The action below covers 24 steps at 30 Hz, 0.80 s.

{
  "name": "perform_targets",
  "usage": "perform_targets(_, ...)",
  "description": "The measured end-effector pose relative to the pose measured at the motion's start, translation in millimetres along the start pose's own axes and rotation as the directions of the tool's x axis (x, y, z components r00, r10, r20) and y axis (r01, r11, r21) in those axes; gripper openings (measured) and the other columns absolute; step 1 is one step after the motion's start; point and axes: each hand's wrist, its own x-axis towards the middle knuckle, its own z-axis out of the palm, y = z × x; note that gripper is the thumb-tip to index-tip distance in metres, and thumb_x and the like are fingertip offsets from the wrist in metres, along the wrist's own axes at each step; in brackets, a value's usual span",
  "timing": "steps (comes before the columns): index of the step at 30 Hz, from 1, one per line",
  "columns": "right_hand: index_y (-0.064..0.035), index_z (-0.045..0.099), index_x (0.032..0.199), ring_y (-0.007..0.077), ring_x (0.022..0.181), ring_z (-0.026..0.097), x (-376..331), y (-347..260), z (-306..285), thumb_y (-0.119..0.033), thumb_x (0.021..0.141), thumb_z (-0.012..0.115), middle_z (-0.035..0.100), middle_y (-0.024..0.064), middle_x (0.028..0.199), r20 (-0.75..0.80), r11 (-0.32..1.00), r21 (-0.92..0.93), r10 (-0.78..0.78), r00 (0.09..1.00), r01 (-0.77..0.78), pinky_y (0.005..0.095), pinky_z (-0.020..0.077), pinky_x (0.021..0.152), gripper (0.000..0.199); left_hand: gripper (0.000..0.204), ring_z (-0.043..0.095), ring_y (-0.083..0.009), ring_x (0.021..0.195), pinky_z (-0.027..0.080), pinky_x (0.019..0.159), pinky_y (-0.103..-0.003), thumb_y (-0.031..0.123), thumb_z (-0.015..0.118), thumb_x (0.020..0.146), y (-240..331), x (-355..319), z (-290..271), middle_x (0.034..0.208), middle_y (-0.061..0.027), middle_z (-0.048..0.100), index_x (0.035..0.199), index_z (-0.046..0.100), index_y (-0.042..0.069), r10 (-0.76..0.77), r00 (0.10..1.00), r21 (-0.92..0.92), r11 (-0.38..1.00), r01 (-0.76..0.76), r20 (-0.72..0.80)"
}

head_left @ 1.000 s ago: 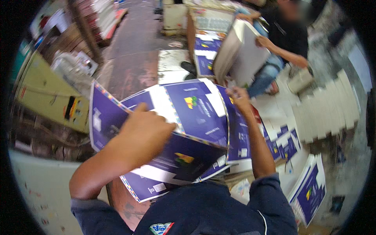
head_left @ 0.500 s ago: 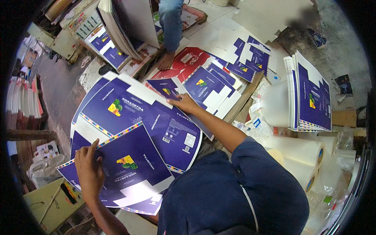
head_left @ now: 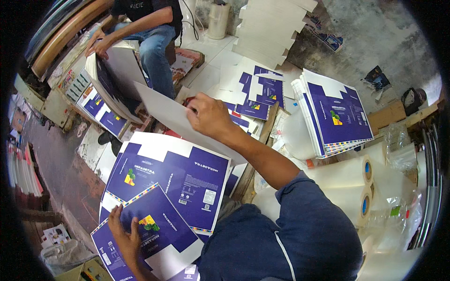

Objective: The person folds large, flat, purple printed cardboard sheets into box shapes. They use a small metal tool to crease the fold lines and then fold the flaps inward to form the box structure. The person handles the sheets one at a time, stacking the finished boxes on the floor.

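Sheets overlapping before the body, edges uneven
Floor runs beyond their left edges; left hand rests on the front sheet, fingers parted; raised sheet, now pale where purple showed earlier, pinched by right hand, well apart from the stack.

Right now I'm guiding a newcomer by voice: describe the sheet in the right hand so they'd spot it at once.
From the person's dark blue shirt, follow the bare right forearm up to the right hand. It grips the pale sheet, tilted up beside a large purple printed sheet. Unlike that neighbour, the face it shows is plain, without print.
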Motion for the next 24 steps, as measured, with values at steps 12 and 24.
perform_targets(12, -0.0041, 0.064, 0.102, 0.0278, 0.082, 0.063, -130.7, -191.1, 62.9, -0.017, 0.082, 0.07, 0.058, 0.0104, 0.096, 0.232, 0.695, 0.611, -0.614, 0.755, 0.378, 0.038, 0.0534, 0.064, 0.024, 0.044, 0.058, -0.0274, 0.114, 0.05, 0.095, -0.041, 0.017, 0.06, 0.097, -12.7, -46.5, 36.2, 0.127, -0.0132, 0.056, 0.134, 0.045, -0.001, -0.548, 0.835, -0.994, -0.065, -0.087, -0.038)
perform_targets(24, -0.0004, 0.059, 0.125, 0.0278, 0.107, 0.057, -115.0, -100.3, 82.8, -0.012, 0.088, 0.065, 0.057, 0.0151, 0.112, 0.375, 0.84, 0.501, 0.004, 0.927, -0.206, 0.0367, 0.0443, 0.096, 0.04, 0.045, 0.062, -0.0275, 0.109, 0.058, 0.089, -0.046, 0.004, 0.064, 0.092, -54.0, -142.2, -4.8, 0.123, -0.016, 0.058, 0.133, 0.047, 0.0, -0.841, 0.488, -0.972, 0.22, -0.083, -0.232)
